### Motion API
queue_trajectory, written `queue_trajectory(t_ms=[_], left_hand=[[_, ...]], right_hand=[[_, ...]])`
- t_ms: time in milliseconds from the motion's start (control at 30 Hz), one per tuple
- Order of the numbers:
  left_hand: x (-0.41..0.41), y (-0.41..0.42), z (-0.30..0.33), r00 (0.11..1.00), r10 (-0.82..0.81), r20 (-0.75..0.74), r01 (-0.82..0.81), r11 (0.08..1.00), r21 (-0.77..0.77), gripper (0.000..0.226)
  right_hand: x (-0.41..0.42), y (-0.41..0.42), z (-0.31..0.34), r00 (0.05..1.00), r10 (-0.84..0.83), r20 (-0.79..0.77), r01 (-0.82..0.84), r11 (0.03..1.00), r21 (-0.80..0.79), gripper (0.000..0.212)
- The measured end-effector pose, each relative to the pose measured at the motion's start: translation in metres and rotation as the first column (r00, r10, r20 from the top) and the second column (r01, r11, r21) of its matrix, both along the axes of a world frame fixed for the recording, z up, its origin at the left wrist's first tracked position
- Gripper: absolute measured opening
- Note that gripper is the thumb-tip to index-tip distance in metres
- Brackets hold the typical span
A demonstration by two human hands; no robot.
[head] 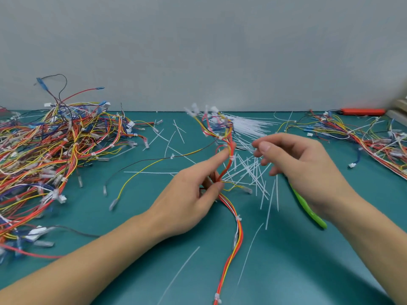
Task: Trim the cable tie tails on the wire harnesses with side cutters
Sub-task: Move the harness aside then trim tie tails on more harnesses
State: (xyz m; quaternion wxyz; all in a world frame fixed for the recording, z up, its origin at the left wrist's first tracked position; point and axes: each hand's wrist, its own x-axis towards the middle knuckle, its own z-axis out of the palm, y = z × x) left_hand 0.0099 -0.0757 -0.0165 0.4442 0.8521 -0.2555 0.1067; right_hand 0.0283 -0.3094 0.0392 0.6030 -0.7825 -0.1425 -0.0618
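My left hand grips a red, orange and yellow wire harness between thumb and curled fingers. Its index finger is stretched up along the wires. The harness rises above the hand to white connectors and trails down to the front edge of the mat. A white cable tie sits on it just past my fingertip. My right hand hovers to the right of the harness with fingers loosely curled and nothing in them. The green-handled side cutters lie on the mat under that hand, their jaws hidden.
A big tangle of harnesses covers the left of the teal mat, and a smaller pile lies at the right. Cut white tails are scattered in the middle. A bundle of white ties lies behind them. An orange tool rests by the wall.
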Motion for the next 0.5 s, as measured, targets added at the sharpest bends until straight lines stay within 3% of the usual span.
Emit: queue_trajectory(t_ms=[133, 333, 500], left_hand=[[-0.002, -0.001, 0.003, 0.994, 0.004, 0.107, -0.020, 0.989, 0.148, 0.071], [-0.005, -0.002, 0.006, 0.982, -0.028, 0.185, -0.014, 0.975, 0.223, 0.069], [-0.006, -0.003, 0.006, 0.978, -0.039, 0.207, -0.014, 0.969, 0.246, 0.068]], right_hand=[[-0.015, 0.022, -0.003, 0.981, 0.160, -0.105, -0.147, 0.981, 0.126, 0.028], [-0.014, 0.026, -0.010, 0.965, 0.163, -0.206, -0.090, 0.941, 0.325, 0.039], [-0.012, 0.024, -0.008, 0.907, 0.294, -0.301, -0.078, 0.821, 0.566, 0.030]])
